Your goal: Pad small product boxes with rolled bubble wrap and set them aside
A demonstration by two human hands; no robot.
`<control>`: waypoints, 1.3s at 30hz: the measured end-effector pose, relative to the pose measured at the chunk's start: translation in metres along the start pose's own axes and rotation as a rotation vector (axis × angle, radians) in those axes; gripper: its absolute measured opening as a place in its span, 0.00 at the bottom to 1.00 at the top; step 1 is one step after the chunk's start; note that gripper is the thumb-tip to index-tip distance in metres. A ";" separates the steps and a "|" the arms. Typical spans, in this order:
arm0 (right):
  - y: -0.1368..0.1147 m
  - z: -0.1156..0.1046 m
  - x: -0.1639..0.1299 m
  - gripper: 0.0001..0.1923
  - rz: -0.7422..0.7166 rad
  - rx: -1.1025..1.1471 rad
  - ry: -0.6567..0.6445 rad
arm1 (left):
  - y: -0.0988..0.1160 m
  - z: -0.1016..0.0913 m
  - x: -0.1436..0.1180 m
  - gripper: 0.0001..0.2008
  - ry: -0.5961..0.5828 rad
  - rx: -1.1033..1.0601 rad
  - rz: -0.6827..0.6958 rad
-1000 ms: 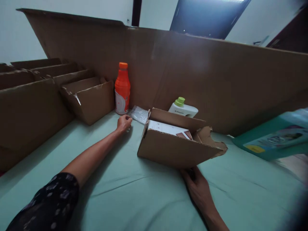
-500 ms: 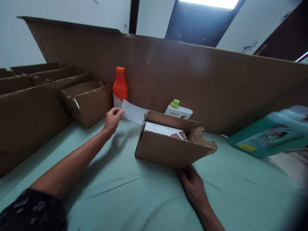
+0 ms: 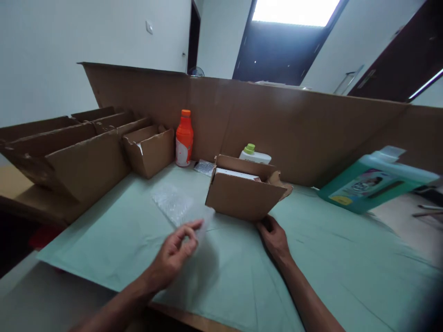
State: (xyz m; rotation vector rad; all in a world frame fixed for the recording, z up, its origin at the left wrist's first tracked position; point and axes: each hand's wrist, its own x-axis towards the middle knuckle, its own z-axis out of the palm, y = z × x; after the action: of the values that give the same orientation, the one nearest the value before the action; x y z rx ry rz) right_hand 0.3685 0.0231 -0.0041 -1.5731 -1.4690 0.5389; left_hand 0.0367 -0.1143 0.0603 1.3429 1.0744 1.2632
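1. The open cardboard box (image 3: 244,196) stands on the green worktop (image 3: 328,258) with a white carton (image 3: 235,174) inside; a smaller open box (image 3: 148,150) stands left of it, contents unclear.
2. The left hand (image 3: 172,258) has its grip pinched on a bubble wrap sheet (image 3: 176,207) lifted above the worktop; the right hand (image 3: 273,235) rests against the box's near bottom edge, grip loose.
3. Half a second ago the left hand was by the orange bottle (image 3: 184,138); it has drawn the sheet nearer.

clear bubble wrap sheet (image 3: 176,207) — pinched, lifted over green mat; open brown cardboard box (image 3: 244,196) — upright, steadied
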 end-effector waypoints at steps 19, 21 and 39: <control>-0.026 0.016 -0.051 0.29 -0.036 0.090 0.002 | -0.021 -0.030 0.039 0.12 -0.009 0.348 0.016; -0.028 0.018 -0.038 0.31 0.003 0.118 0.058 | -0.029 -0.024 0.066 0.19 0.055 0.365 0.034; -0.014 0.046 0.000 0.32 -0.035 0.178 -0.115 | -0.070 0.006 0.154 0.22 0.310 0.326 0.151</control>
State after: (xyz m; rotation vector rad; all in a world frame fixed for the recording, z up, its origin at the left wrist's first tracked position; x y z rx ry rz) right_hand 0.3241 0.0354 -0.0162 -1.3943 -1.4872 0.7293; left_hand 0.0547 0.0472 0.0135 1.5248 1.4664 1.4881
